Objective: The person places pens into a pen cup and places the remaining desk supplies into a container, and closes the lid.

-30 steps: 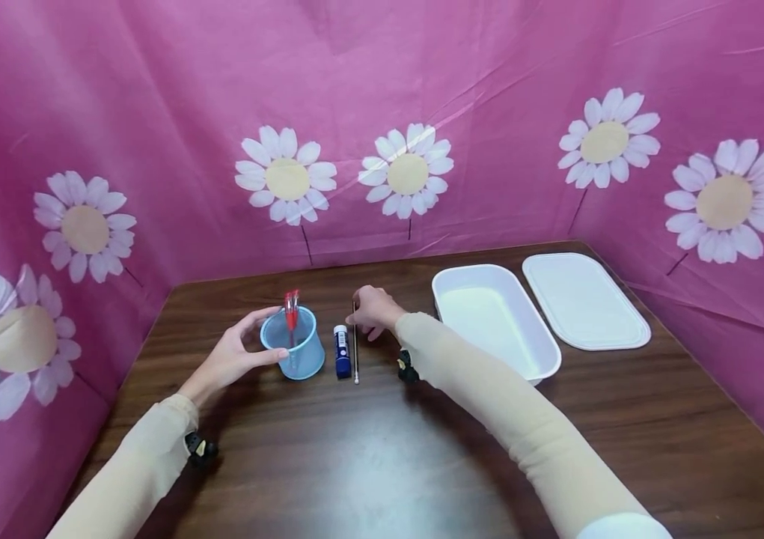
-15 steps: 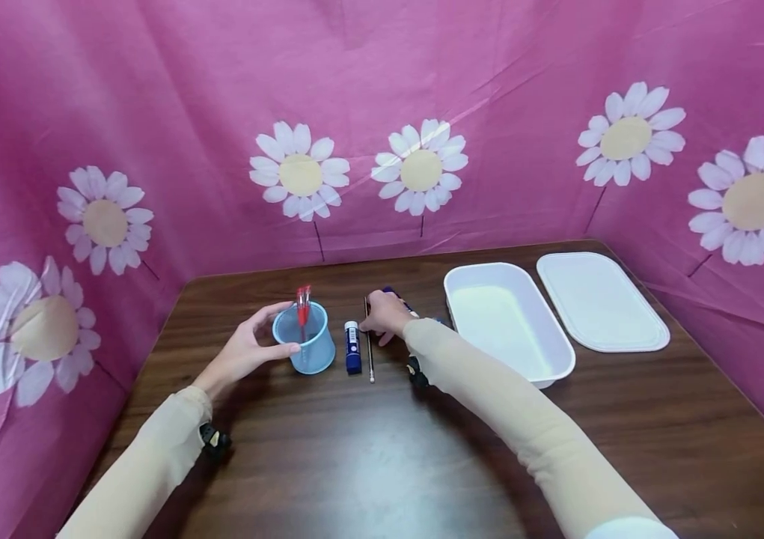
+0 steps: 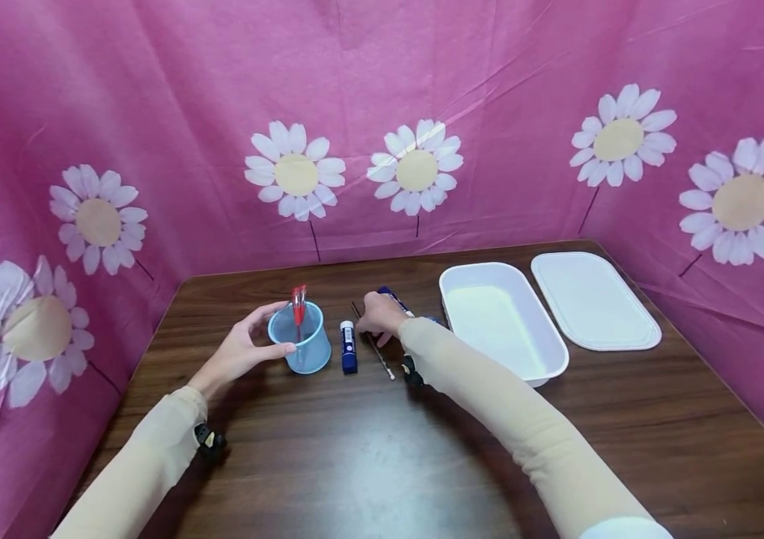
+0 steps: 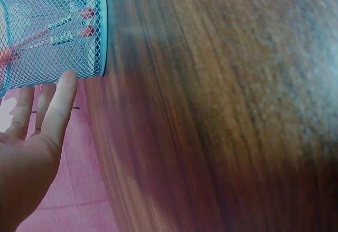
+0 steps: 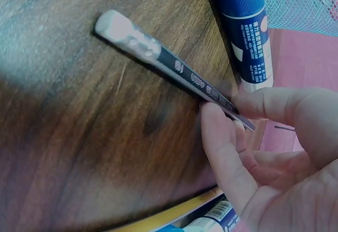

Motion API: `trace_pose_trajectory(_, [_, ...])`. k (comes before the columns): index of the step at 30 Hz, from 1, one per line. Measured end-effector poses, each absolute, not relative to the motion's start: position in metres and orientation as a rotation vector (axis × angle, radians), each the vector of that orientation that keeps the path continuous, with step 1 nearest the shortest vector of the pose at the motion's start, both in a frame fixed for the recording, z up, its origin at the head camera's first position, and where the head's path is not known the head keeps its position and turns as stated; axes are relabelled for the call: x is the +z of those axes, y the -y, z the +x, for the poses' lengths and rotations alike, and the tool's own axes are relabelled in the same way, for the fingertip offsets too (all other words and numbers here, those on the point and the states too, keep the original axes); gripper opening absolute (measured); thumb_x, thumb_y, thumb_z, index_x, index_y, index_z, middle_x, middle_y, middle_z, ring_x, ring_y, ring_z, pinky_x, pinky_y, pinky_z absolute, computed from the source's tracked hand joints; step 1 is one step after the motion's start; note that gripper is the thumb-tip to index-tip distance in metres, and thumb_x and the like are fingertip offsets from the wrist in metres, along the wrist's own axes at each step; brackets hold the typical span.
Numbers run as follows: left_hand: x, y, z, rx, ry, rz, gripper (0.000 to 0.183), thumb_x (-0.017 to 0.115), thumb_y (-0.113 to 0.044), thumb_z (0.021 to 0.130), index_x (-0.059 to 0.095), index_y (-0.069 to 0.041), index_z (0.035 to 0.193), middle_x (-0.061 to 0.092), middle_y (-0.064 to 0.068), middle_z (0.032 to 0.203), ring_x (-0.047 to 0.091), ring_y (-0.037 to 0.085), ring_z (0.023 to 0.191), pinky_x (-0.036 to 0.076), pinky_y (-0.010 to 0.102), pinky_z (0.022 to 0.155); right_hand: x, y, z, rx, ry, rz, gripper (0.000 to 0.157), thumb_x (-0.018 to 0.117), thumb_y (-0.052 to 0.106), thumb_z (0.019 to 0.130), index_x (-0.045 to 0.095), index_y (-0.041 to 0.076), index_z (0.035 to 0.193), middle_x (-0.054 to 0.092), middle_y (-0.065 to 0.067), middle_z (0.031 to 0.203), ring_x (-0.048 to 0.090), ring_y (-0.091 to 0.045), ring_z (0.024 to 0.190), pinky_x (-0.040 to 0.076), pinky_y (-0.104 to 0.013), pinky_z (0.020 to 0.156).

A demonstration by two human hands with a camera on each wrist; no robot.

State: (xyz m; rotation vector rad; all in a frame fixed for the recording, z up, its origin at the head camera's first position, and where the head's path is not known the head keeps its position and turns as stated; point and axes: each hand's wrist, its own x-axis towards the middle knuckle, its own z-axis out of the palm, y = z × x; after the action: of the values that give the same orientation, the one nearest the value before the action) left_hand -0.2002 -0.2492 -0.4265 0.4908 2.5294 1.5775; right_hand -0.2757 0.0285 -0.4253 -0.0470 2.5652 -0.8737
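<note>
A light-blue mesh pen holder stands upright at the left with red-capped pens in it. My left hand holds it, thumb on the near side of the rim and fingers around the far left side. My right hand pinches a dark pencil between thumb and fingertips. In the head view the pencil slants low over the table, its white eraser end toward me. Between holder and pencil lies a blue glue stick with a white end.
A second dark-blue tube lies partly hidden behind the right hand. In the right wrist view a yellow strip shows below the fingers. To the right are a white tray and its flat white lid. A pink flowered curtain surrounds the table.
The pencil has turned from nearly parallel to the glue stick to a slant, its eraser end swinging right, as the right hand pinches it. The left hand stays on the pen holder.
</note>
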Motion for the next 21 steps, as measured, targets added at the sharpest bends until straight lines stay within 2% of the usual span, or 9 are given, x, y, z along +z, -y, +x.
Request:
trace_pose_trajectory(8, [-0.427, 0.248, -0.201, 1.569, -2.530, 0.487, 0.075, 0.085, -0.025, 0.086, 0.047, -0.026, 0.151, 0.059, 0.007, 0.134, 0.055, 0.027, 0.115, 0.048, 0.039, 0.094, -0.424, -0.031, -0.274, -0.822, -2.548, -0.086, 0.020, 0.078, 0.011, 0.089, 0.061, 0.002, 0.097, 0.063, -0.013, 0.086, 0.065, -0.024, 0.072, 0.059, -0.032, 0.051])
trace_pose_trajectory(10, [-0.427, 0.249, -0.201, 1.567, -2.530, 0.489, 0.075, 0.085, -0.025, 0.086, 0.047, -0.025, 0.151, 0.059, 0.008, 0.134, 0.055, 0.027, 0.115, 0.048, 0.040, 0.094, -0.422, -0.031, -0.272, -0.838, -2.529, -0.105, 0.021, 0.076, 0.010, 0.089, 0.063, 0.000, 0.103, 0.064, -0.014, 0.088, 0.065, -0.024, 0.073, 0.060, -0.032, 0.052])
trace_pose_trajectory(14, [-0.427, 0.250, -0.201, 1.560, -2.537, 0.488, 0.076, 0.084, -0.026, 0.086, 0.046, -0.024, 0.152, 0.057, 0.008, 0.136, 0.053, 0.028, 0.117, 0.046, 0.047, 0.097, -0.415, -0.032, -0.268, -0.876, -2.513, -0.166, 0.033, 0.073, 0.009, 0.090, 0.066, -0.001, 0.121, 0.066, -0.012, 0.095, 0.066, -0.025, 0.076, 0.061, -0.035, 0.054])
trace_pose_trajectory(16, [-0.426, 0.250, -0.201, 1.555, -2.544, 0.490, 0.077, 0.084, -0.026, 0.086, 0.045, -0.023, 0.152, 0.056, 0.008, 0.135, 0.052, 0.029, 0.117, 0.045, 0.050, 0.098, -0.411, -0.032, -0.267, -0.873, -2.517, -0.198, 0.030, 0.072, 0.008, 0.090, 0.069, 0.000, 0.118, 0.067, -0.012, 0.095, 0.066, -0.025, 0.076, 0.061, -0.036, 0.055])
trace_pose_trajectory(21, [-0.426, 0.249, -0.201, 1.544, -2.551, 0.490, 0.078, 0.084, -0.027, 0.087, 0.044, -0.022, 0.153, 0.056, 0.009, 0.135, 0.050, 0.030, 0.116, 0.043, 0.051, 0.098, -0.404, -0.031, -0.266, -0.873, -2.493, -0.209, 0.007, 0.070, 0.006, 0.090, 0.069, 0.003, 0.096, 0.065, -0.011, 0.093, 0.066, -0.025, 0.075, 0.061, -0.035, 0.055])
